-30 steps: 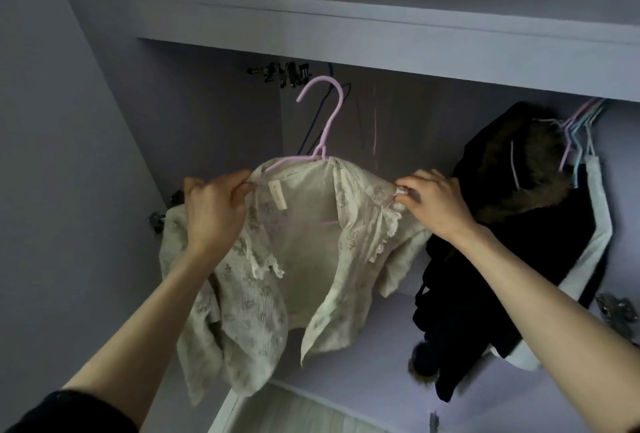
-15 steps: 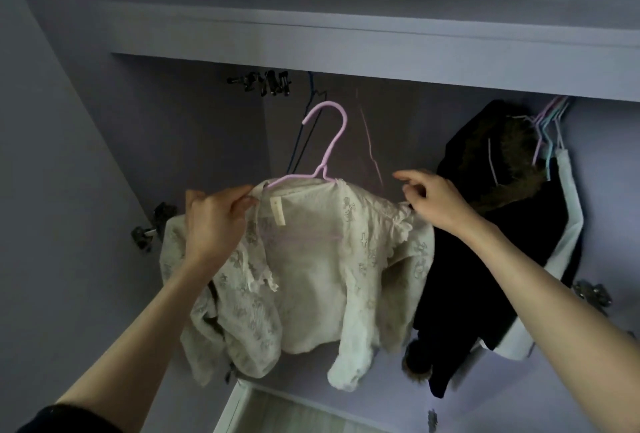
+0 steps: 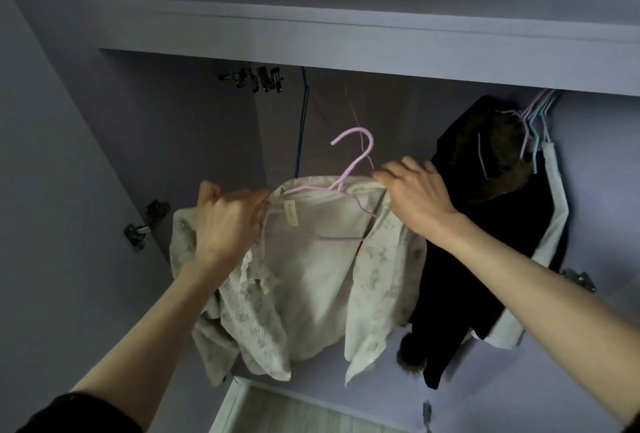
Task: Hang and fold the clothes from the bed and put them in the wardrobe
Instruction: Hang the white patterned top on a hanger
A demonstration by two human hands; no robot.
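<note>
**Blouse on hanger, held at wardrobe opening**

The cream, lace-patterned fabric blouse (image 3: 311,270) occupies the centre of the frame, draped over a thin pink wire hanger (image 3: 349,169). The hanger hook points up and is not on any rail; it sits free in front of the open lilac wardrobe (image 3: 346,38).

The left hand (image 3: 228,221) grips the blouse at its left shoulder, fingers curled round the fabric. The right hand (image 3: 415,197) grips the right shoulder, fingers curled and pinching the cloth near the collar edge. Both forearms reach up from the lower corners of the frame.

At the centre right, a black garment with fur trim (image 3: 485,225) hangs inside the wardrobe, just beside the blouse. A white garment (image 3: 554,225) hangs behind it, under a cluster of pastel hangers (image 3: 536,114). Metal door hinges (image 3: 145,225) show at the centre left.
</note>
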